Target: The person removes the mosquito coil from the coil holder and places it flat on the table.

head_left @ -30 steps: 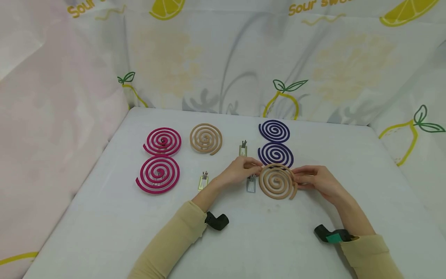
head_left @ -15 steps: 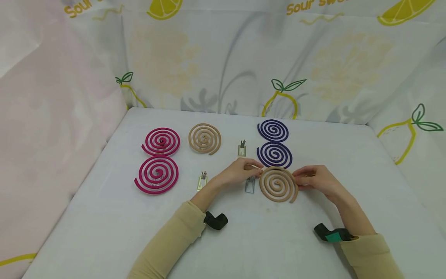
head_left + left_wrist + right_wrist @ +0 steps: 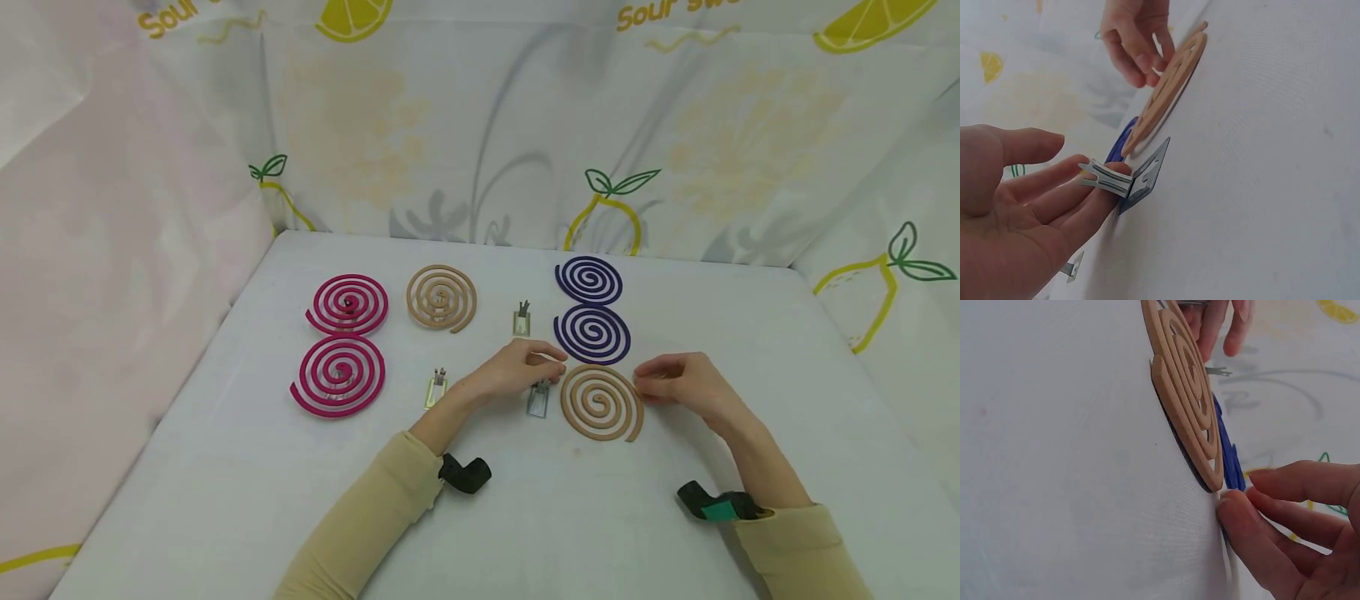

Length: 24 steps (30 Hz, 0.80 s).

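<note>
From the head camera, a tan mosquito coil (image 3: 601, 403) lies on the white table (image 3: 225, 467), seemingly raised on a stand, between the two hands. The left hand (image 3: 517, 371) sits just left of it, fingers loosely bent over a small metal coil stand (image 3: 537, 400); the right hand (image 3: 678, 379) hovers at the coil's right edge, fingers relaxed and gripping nothing. Behind the coil lie two purple coils (image 3: 592, 333), further left a second tan coil (image 3: 442, 297) and two pink coils (image 3: 341, 375), with two more metal stands (image 3: 437, 388) among them.

The left wrist camera shows what the head view hides: the left hand's fingertips (image 3: 1113, 170) touch the upright prongs of the metal coil stand (image 3: 1129, 181), without closing on it, and the tan mosquito coil (image 3: 1166, 90) sits slightly raised above the cloth. The right hand (image 3: 1135, 37) is at its far rim.

The right wrist camera shows the tan mosquito coil (image 3: 1188, 406) edge-on, a purple coil (image 3: 1229, 456) just behind it, and the right hand's fingertips (image 3: 1235, 509) at the coil's rim, released.

A white cloth covers the table; lemon-printed curtains (image 3: 675, 125) enclose it.
</note>
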Each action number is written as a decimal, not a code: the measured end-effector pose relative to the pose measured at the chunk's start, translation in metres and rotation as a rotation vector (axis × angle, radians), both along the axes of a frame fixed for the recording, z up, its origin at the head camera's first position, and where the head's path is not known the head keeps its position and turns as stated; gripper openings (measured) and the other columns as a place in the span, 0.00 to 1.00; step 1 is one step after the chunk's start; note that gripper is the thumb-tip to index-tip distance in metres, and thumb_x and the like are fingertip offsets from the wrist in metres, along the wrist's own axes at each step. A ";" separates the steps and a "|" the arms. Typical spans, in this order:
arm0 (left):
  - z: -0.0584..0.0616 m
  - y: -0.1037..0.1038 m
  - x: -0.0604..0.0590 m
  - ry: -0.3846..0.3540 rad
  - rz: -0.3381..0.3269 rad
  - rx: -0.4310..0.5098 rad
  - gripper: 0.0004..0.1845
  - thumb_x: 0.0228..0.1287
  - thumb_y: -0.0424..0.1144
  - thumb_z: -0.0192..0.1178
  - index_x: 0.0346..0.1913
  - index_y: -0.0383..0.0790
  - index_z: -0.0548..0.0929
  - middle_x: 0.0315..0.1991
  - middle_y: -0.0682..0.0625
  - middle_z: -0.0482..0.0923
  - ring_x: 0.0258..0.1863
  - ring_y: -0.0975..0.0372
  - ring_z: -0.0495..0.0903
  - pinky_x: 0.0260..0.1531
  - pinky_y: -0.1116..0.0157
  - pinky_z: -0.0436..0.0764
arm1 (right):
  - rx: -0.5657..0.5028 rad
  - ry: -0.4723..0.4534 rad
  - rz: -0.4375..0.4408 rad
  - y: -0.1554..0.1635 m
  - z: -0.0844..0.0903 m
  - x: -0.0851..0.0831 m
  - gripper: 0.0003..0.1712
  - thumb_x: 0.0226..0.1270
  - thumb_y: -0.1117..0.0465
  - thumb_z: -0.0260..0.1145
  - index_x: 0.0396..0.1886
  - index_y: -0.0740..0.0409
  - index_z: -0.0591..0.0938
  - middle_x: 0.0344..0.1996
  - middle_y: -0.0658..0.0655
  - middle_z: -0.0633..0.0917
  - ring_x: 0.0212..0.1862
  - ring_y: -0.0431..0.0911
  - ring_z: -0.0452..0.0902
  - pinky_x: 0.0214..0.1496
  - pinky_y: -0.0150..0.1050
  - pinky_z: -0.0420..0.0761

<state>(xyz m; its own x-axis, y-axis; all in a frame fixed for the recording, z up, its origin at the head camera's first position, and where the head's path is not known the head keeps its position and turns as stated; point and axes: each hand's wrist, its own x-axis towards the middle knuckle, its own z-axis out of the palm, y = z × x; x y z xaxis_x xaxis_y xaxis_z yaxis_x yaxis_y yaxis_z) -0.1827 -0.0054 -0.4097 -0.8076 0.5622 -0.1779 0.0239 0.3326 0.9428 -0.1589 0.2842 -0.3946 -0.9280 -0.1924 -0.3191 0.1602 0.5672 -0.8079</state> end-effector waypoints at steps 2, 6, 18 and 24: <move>0.000 0.000 0.000 -0.010 -0.002 0.016 0.17 0.74 0.36 0.55 0.60 0.32 0.80 0.50 0.41 0.86 0.44 0.60 0.85 0.48 0.70 0.80 | -0.043 0.005 -0.014 0.000 0.001 0.001 0.24 0.67 0.61 0.69 0.55 0.75 0.79 0.41 0.58 0.89 0.38 0.37 0.86 0.44 0.31 0.86; -0.001 0.002 0.000 -0.030 -0.011 0.056 0.17 0.75 0.36 0.55 0.59 0.29 0.80 0.49 0.38 0.86 0.44 0.59 0.86 0.49 0.70 0.82 | -0.166 0.010 -0.040 -0.001 -0.001 0.001 0.24 0.67 0.65 0.68 0.55 0.80 0.77 0.39 0.56 0.89 0.40 0.38 0.86 0.47 0.36 0.87; 0.000 0.001 0.000 -0.077 -0.011 0.079 0.21 0.78 0.45 0.51 0.59 0.31 0.80 0.51 0.39 0.84 0.47 0.57 0.85 0.49 0.67 0.83 | -0.237 0.012 -0.076 -0.003 -0.001 0.002 0.27 0.69 0.63 0.67 0.57 0.81 0.74 0.38 0.52 0.88 0.40 0.39 0.86 0.46 0.37 0.87; -0.001 0.002 -0.001 -0.151 0.005 0.118 0.27 0.81 0.51 0.42 0.61 0.30 0.78 0.58 0.38 0.82 0.54 0.55 0.84 0.57 0.62 0.81 | -0.262 0.005 -0.088 -0.002 -0.002 0.001 0.27 0.70 0.62 0.67 0.58 0.81 0.73 0.36 0.50 0.88 0.40 0.38 0.86 0.46 0.38 0.87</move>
